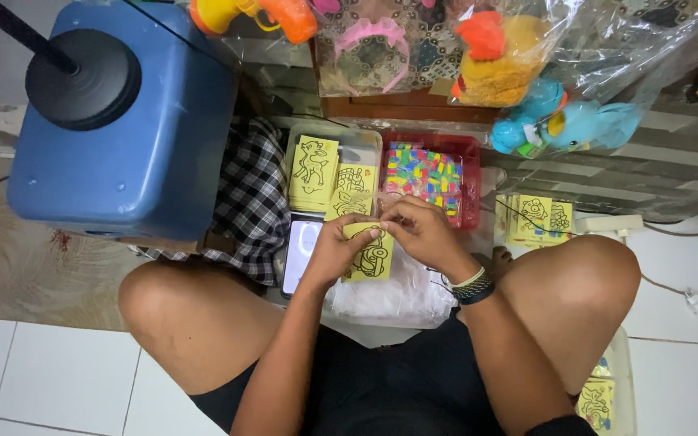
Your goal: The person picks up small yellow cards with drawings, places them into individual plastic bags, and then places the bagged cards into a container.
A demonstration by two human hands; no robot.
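Note:
Both my hands hold one small yellow card (371, 257) printed with a black line drawing of a car. My left hand (334, 249) pinches its left edge, and my right hand (422, 232) grips the top right corner. The card hovers over a heap of clear plastic sleeves (385, 296) lying between my knees. Just beyond my hands, a clear tub (369, 139) holds more yellow picture cards (314, 172), and a red tray (469, 147) beside it is filled with small multicoloured packets (426, 175).
A phone (298, 252) lies lit beside a checked cloth (248, 202). A blue plastic container (135, 129) with a black lid stands at left. More yellow cards (536, 216) are stacked at right, others lie by my right knee (598, 401). Bagged toys (519, 56) hang above.

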